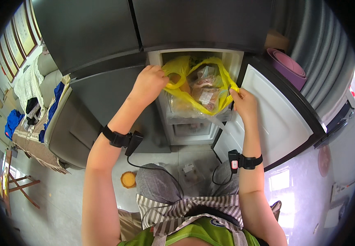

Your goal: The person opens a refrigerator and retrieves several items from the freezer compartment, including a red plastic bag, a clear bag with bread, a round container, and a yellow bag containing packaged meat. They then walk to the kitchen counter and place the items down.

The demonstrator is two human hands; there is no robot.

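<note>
Between my hands a yellow plastic bag (177, 68) is spread wide in front of the freezer compartment. My left hand (153, 80) pinches the bag's rim on the left, and my right hand (244, 100) grips its rim on the right. Inside lie clear-wrapped packs of what looks like meat; one pack (207, 97) carries a white label. The bag rests over a pulled-out freezer drawer (177, 116), whose contents it mostly hides. A lower drawer (192, 129) shows beneath.
The freezer door (275, 113) stands swung out to the right, a rolled purple mat (288, 66) behind it. A clear plastic container (191, 174) and a round yellow-topped object (128, 179) are on the floor near my knees. A sofa (72, 132) is at left.
</note>
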